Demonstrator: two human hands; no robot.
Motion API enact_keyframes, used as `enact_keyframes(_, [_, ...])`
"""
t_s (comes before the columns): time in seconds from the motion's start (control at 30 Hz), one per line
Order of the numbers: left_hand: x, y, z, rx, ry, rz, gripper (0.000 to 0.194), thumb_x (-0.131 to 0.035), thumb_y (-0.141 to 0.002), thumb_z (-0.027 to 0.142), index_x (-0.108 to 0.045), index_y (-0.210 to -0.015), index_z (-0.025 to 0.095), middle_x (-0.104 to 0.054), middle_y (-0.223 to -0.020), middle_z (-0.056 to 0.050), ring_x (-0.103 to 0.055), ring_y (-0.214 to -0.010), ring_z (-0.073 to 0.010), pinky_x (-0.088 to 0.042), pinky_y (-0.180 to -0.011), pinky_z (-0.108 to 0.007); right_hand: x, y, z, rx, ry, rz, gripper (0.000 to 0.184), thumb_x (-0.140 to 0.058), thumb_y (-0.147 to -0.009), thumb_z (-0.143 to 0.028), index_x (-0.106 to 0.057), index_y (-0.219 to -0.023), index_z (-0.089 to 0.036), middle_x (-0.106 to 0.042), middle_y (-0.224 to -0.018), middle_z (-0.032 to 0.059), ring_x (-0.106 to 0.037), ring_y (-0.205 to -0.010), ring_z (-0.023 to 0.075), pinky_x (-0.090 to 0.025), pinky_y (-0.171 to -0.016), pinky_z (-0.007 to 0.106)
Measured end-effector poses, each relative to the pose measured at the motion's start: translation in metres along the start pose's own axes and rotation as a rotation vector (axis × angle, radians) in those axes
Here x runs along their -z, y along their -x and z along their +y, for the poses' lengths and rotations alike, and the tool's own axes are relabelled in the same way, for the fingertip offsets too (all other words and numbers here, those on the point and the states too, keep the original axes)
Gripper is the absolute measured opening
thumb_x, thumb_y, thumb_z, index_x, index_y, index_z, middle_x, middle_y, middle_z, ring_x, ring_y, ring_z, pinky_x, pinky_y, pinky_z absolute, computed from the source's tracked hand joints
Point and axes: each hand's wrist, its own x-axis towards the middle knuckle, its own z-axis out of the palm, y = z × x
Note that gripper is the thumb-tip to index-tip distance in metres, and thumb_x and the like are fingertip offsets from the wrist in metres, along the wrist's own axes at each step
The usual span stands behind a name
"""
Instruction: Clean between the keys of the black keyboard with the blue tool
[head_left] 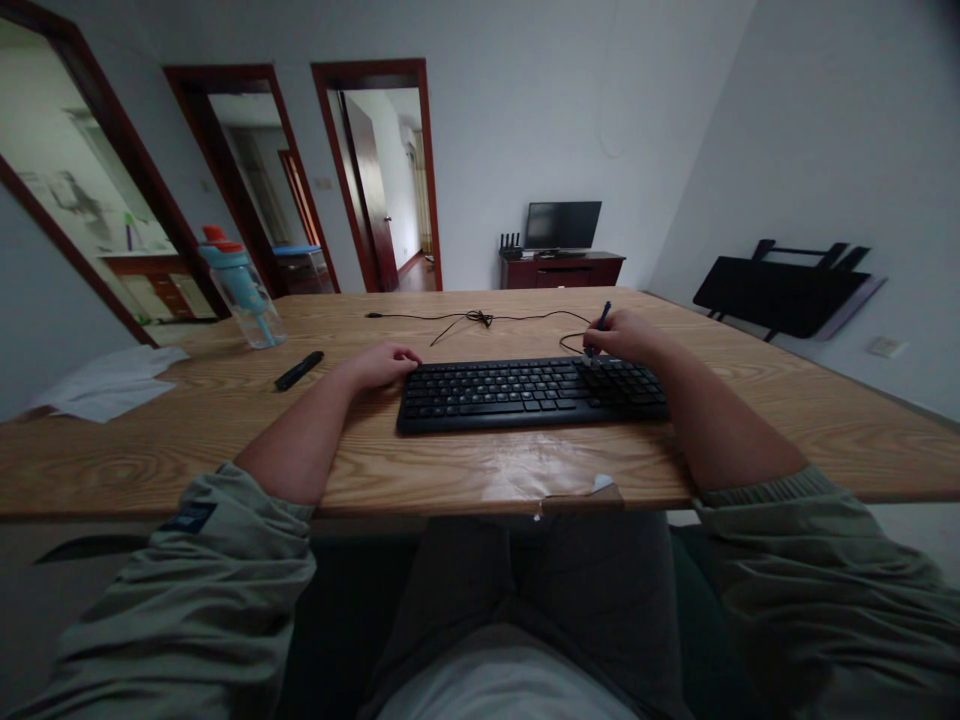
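We find the right fingers [598, 338] holding a brush [604, 316] head-down at the crosswise keyboard's [495, 390] right part; left fingers [406, 354] meet its far-left corner, grip unclear to us

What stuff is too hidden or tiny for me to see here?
All in the head view:
Letters on the black keyboard: too small to read.
Keyboard's right end: hidden by the right forearm.
Tip of the blue-handled tool: too small and blurry.
The person's knees: hidden under the wooden table.
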Motion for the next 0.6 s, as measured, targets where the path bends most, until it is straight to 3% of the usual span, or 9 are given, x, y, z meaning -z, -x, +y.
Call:
enact_keyframes(0.17, [0.000, -0.003, -0.002, -0.021, -0.006, 0.003, 0.036, -0.054, -0.081, 0.035, -0.072, -0.104, 0.015, -0.072, -0.100, -0.007, -0.063, -0.086, -0.0192, -0.047, -0.077, -0.027, -0.003, -0.002, 0.005, 0.002, 0.000, 0.005, 0.022, -0.056, -0.090, -0.028, -0.072, -0.082, -0.016, -0.072, -0.090, 0.0067, -0.064, -0.081, 0.0202, -0.042, -0.068, 0.028])
enact_keyframes(0.33, [-0.001, -0.003, -0.004, -0.023, 0.012, -0.004, 0.037, -0.055, -0.080, 0.036, -0.072, -0.105, 0.015, -0.071, -0.093, -0.008, -0.062, -0.079, -0.0196, -0.046, -0.071, -0.029, -0.002, -0.002, 0.005, 0.031, 0.003, -0.012, 0.022, -0.056, -0.089, -0.030, -0.072, -0.085, -0.016, -0.072, -0.096, 0.0077, -0.063, -0.085, 0.0220, -0.043, -0.072, 0.029])
enact_keyframes(0.6, [-0.001, -0.001, 0.000, 0.006, 0.052, -0.005, 0.038, -0.057, -0.078, 0.038, -0.072, -0.104, 0.014, -0.071, -0.090, -0.007, -0.060, -0.076, -0.0187, -0.045, -0.069, -0.028, 0.010, 0.021, -0.008, -0.071, 0.052, -0.099, 0.023, -0.053, -0.085, -0.022, -0.069, -0.070, -0.015, -0.068, -0.081, 0.0098, -0.061, -0.076, 0.0221, -0.042, -0.064, 0.030])
